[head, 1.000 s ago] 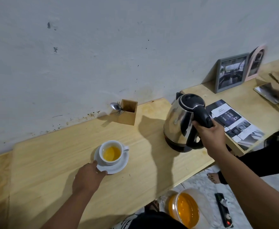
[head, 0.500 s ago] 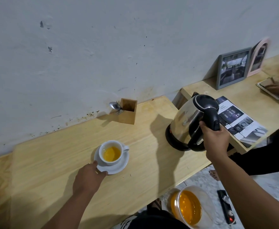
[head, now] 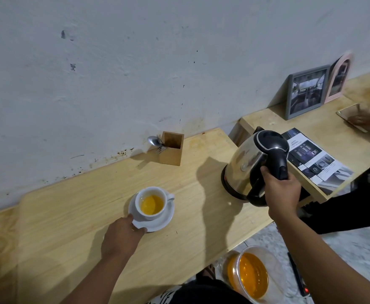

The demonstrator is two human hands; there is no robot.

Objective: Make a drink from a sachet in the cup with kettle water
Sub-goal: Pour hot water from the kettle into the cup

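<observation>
A white cup (head: pixel 152 204) holding yellow-orange liquid stands on a white saucer (head: pixel 157 223) in the middle of the wooden table (head: pixel 70 216). My left hand (head: pixel 122 239) grips the saucer's near-left rim with thumb and fingers. To the right, a steel kettle (head: pixel 252 165) with a black lid and handle sits on its dark base near the table's right edge. My right hand (head: pixel 281 194) is wrapped around the kettle's handle. No sachet is in view.
A wooden box (head: pixel 172 149) with a spoon stands by the wall. On the lower right-hand table lie a brochure (head: pixel 317 161), two picture frames (head: pixel 306 93) and another person's hand on a phone (head: pixel 355 116). A clear bowl of orange liquid (head: pixel 252 275) sits on the floor.
My right hand has carried the kettle rightward and down from the air onto its base at the table's right side. The left hand has stayed on the saucer.
</observation>
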